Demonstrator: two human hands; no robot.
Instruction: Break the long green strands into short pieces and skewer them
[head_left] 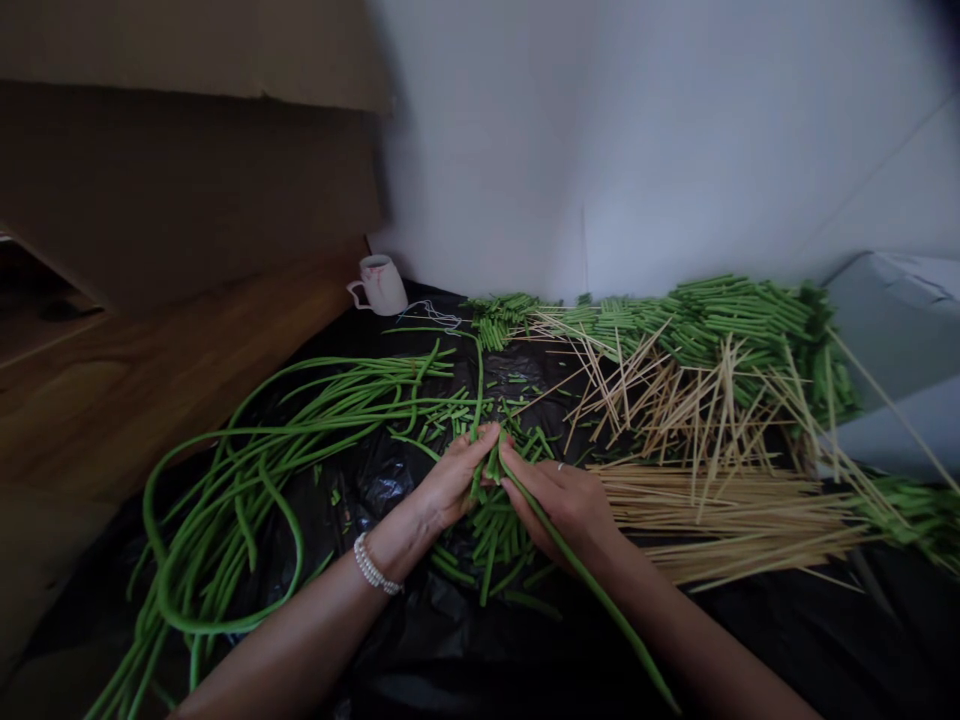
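My left hand (454, 480) and my right hand (559, 500) meet over a black plastic sheet (465, 660). Both pinch one long green bean (592, 585), which runs from the fingertips back past my right wrist toward the lower right. Under the hands lies a small pile of short cut bean pieces (491, 545). A bead bracelet (373, 566) circles my left wrist. A ring shows on my right hand.
Long uncut beans (247, 480) sprawl in loops at the left. Wooden skewers (712, 500) are scattered at the right, with skewered bean pieces (720, 325) stacked behind. A white mug (381, 284) stands near the wall, beside a wooden surface (150, 380). A grey box (900, 330) sits at the right edge.
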